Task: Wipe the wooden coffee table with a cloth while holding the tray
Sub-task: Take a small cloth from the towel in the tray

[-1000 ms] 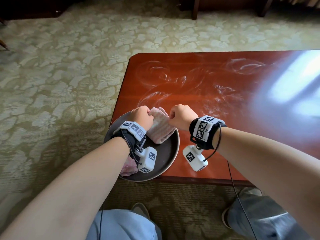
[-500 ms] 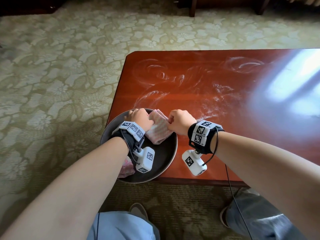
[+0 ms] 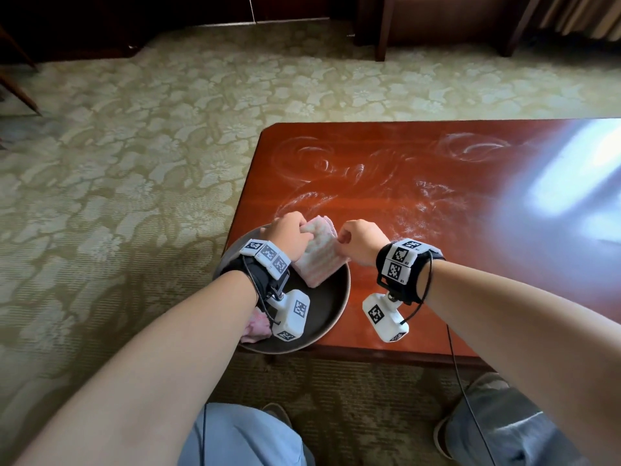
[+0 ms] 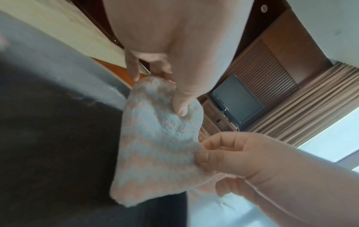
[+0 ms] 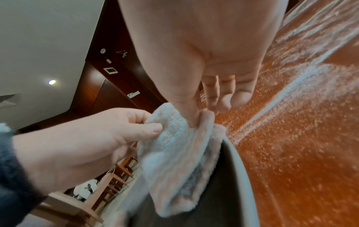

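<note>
A pink-and-white striped cloth hangs folded over a round dark tray at the near left corner of the red wooden coffee table. My left hand pinches the cloth's left top edge and my right hand pinches its right edge. In the left wrist view the cloth is held by thumb and fingers on both sides. In the right wrist view the cloth droops into the tray. White powder smears cover the tabletop. A second pink cloth lies in the tray under my left forearm.
Patterned green carpet surrounds the table. Dark wooden furniture legs stand at the back. My knees in light jeans are below the table's near edge. A bright window reflection lies on the table's right part.
Both hands kept their hold on the cloth above the tray and spread slightly apart; the cloth opened a little wider between them.
</note>
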The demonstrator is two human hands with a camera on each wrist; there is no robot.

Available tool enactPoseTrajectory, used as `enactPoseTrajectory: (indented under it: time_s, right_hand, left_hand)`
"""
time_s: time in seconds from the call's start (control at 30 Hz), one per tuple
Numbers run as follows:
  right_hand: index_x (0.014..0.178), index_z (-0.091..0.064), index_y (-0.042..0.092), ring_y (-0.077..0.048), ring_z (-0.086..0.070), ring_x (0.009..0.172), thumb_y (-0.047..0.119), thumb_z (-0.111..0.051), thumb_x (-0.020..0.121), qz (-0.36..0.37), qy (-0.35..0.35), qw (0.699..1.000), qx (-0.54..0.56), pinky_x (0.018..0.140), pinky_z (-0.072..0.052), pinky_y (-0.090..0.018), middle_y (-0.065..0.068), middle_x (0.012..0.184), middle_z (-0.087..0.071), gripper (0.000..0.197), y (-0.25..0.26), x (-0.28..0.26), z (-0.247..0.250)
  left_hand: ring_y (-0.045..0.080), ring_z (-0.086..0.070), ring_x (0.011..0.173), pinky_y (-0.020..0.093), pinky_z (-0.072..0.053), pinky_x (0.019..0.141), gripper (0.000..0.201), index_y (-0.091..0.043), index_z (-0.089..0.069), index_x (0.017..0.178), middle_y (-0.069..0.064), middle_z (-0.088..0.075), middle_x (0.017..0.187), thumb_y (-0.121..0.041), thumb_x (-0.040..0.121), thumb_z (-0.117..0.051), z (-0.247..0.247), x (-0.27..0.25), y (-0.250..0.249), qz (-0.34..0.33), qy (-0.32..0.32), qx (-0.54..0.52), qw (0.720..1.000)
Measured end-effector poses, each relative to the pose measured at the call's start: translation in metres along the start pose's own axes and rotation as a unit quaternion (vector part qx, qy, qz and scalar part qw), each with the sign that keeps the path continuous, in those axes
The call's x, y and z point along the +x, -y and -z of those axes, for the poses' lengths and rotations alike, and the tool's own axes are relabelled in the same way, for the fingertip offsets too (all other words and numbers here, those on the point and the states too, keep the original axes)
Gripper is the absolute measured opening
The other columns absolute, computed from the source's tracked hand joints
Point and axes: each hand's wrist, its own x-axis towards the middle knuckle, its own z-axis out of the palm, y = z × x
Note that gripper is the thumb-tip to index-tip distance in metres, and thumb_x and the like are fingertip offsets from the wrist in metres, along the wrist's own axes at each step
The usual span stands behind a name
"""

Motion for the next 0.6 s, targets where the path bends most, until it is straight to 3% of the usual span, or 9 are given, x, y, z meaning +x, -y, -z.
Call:
enactPoseTrajectory:
  time_s: [0.07,0.13,0.23,0.3,0.37,0.43,0.53,0.6]
  right_hand:
    - [0.095,-0.062,0.021,-0.017,-0.058,0.083,0.014,-0.061,0.085,-0.006,0.006,0.999,0.036,0.064,-0.045,-0.025,-0.002,0.102,-0.065,0.012,0.007,-0.007,0.010]
    - [0.110,-0.058,0.022,-0.016,-0.059,0.089,0.018,-0.068,0.082,-0.003,0.029,0.996,0.081,0.064,-0.048,-0.025,0.001,0.108,-0.062,0.030,0.015,-0.016,0.022]
    - [0.131,-0.050,0.024,-0.018,-0.059,0.103,0.026,-0.078,0.077,0.009,0.061,0.987,0.152,0.084,-0.053,-0.032,0.002,0.117,-0.058,0.061,0.028,-0.033,0.042]
    - [0.137,-0.048,0.024,-0.019,-0.059,0.110,0.032,-0.080,0.075,0.021,0.058,0.980,0.189,0.095,-0.052,-0.038,0.002,0.124,-0.058,0.070,0.038,-0.047,0.056]
    - [0.131,-0.053,0.022,-0.022,-0.063,0.110,0.036,-0.081,0.071,0.042,0.060,0.972,0.225,0.096,-0.053,-0.044,-0.001,0.122,-0.063,0.067,0.047,-0.058,0.068]
    - [0.123,-0.058,0.016,-0.027,-0.065,0.109,0.028,-0.083,0.074,0.050,0.070,0.952,0.295,0.096,-0.053,-0.047,-0.008,0.118,-0.067,0.056,0.053,-0.069,0.079]
    - [0.119,-0.062,0.009,-0.031,-0.066,0.107,0.029,-0.085,0.068,0.033,0.092,0.919,0.383,0.094,-0.054,-0.050,-0.016,0.117,-0.068,0.059,0.063,-0.091,0.094]
    - [0.119,-0.062,0.003,-0.032,-0.065,0.104,0.016,-0.077,0.082,0.051,0.093,0.902,0.418,0.095,-0.052,-0.048,-0.020,0.116,-0.066,0.043,0.069,-0.106,0.101]
  left_hand:
    - [0.027,-0.058,0.093,0.031,-0.040,0.074,0.011,-0.015,-0.058,0.086,0.004,-0.064,0.094,-0.022,0.092,-0.065,0.016,-0.012,-0.008,-0.031,-0.004,-0.047,0.998]
    - [0.025,-0.057,0.089,0.027,-0.037,0.071,0.010,-0.014,-0.058,0.087,0.003,-0.062,0.091,-0.018,0.090,-0.067,0.034,-0.026,-0.016,-0.070,-0.016,-0.066,0.995]
    - [0.024,-0.058,0.086,0.027,-0.038,0.070,0.010,-0.011,-0.061,0.091,0.004,-0.065,0.091,-0.017,0.088,-0.069,0.060,-0.047,-0.030,-0.116,-0.031,-0.080,0.990]
    - [0.024,-0.060,0.084,0.029,-0.042,0.070,0.010,-0.014,-0.062,0.088,0.002,-0.066,0.088,-0.017,0.086,-0.071,0.076,-0.060,-0.038,-0.142,-0.040,-0.094,0.985]
    - [0.022,-0.061,0.083,0.031,-0.047,0.075,0.013,-0.018,-0.060,0.084,-0.001,-0.065,0.084,-0.017,0.084,-0.073,0.090,-0.072,-0.046,-0.160,-0.045,-0.115,0.979]
    - [0.019,-0.060,0.081,0.033,-0.049,0.078,0.015,-0.019,-0.060,0.082,-0.003,-0.064,0.082,-0.016,0.083,-0.074,0.103,-0.085,-0.054,-0.169,-0.055,-0.136,0.975]
    - [0.014,-0.056,0.078,0.031,-0.050,0.077,0.011,-0.009,-0.064,0.090,0.000,-0.064,0.084,-0.011,0.085,-0.074,0.117,-0.103,-0.066,-0.178,-0.074,-0.195,0.962]
    - [0.012,-0.055,0.078,0.029,-0.049,0.077,0.011,-0.008,-0.065,0.091,0.000,-0.063,0.086,-0.008,0.085,-0.074,0.125,-0.113,-0.073,-0.177,-0.080,-0.244,0.950]
